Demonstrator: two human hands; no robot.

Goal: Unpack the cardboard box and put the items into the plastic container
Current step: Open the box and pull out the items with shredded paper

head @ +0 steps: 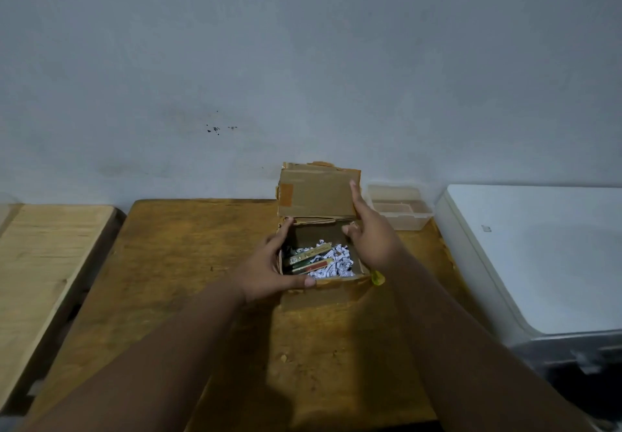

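Note:
A small worn cardboard box (323, 292) sits on the wooden table, its lid (316, 192) standing upright at the back. Inside lie a few flat green and yellow packets (311, 258) on shredded white paper (340, 263). My left hand (269, 265) grips the box's left wall and front corner, thumb along the front rim. My right hand (368, 233) rests against the lid's right edge, fingers spread, one fingertip up on the flap. A clear plastic container (404, 211) stands just behind and to the right of the box, with nothing visible in it.
The brown wooden table (188, 263) ends at a grey wall. A pale wooden board (43, 263) lies to the left. A white and grey appliance (545, 263) sits close on the right. A small yellow scrap (377, 277) lies at the box's right front corner.

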